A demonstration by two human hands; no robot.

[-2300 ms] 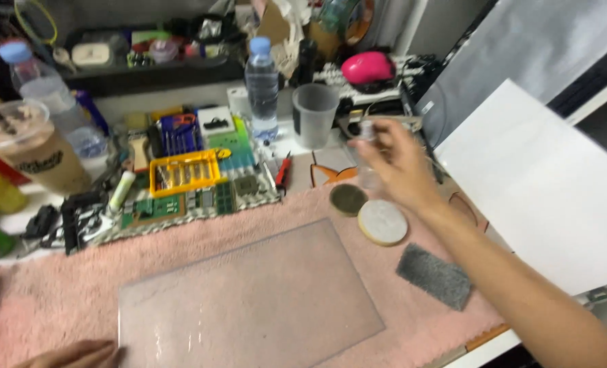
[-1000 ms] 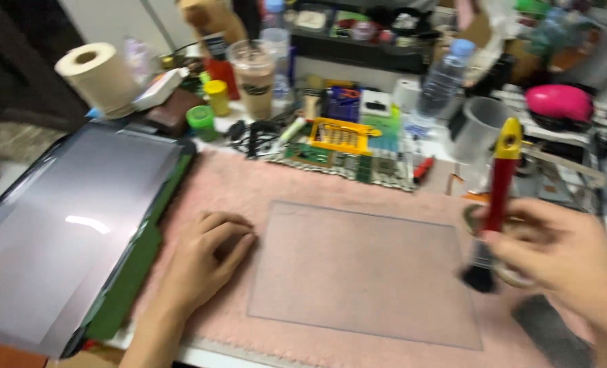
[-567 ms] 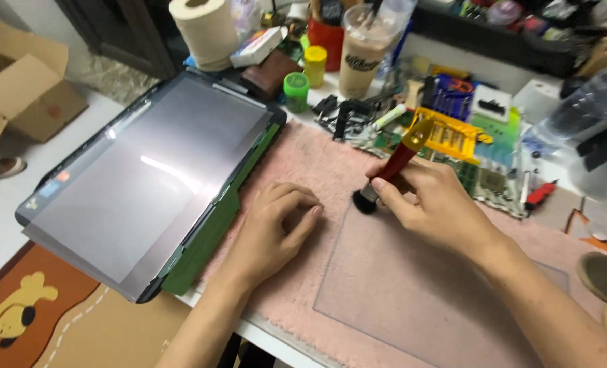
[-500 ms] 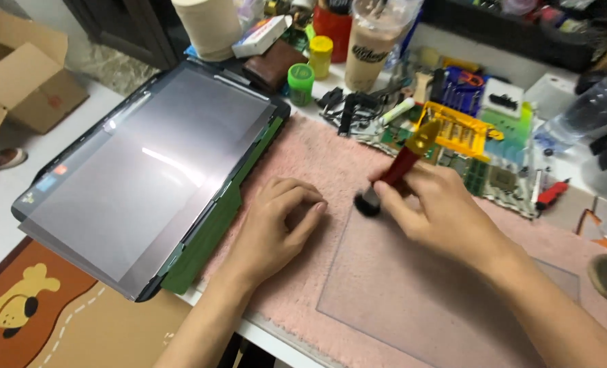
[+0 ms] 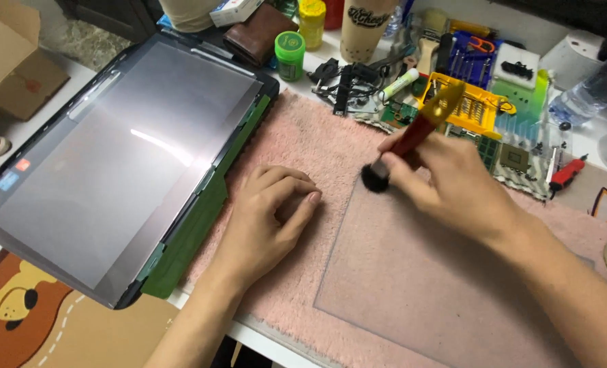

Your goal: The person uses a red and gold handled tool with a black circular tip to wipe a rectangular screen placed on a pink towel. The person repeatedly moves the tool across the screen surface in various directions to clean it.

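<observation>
Both forearms are bare; the left hand (image 5: 266, 218) and right hand (image 5: 453, 187) wear no gloves, rings or watch.

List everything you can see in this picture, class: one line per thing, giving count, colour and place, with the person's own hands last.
Brush: one, red handle, yellow end, black bristles at the sheet's top-left corner.
Clear sheet: one, see-through, flat on the mat, right of centre.
Fluffy mat: one, pink, covering the desk.
Screen panel: one, dark grey, green edging, left.
Small jar: one, green, top centre.
Drink cup: one, beige, top centre.
Wallet: one, brown, top.
Tool tray: one, yellow, top right.
Cardboard box: one, brown, far left.
Left hand: one, resting curled on the mat.
Right hand: one, holding the brush.
</observation>
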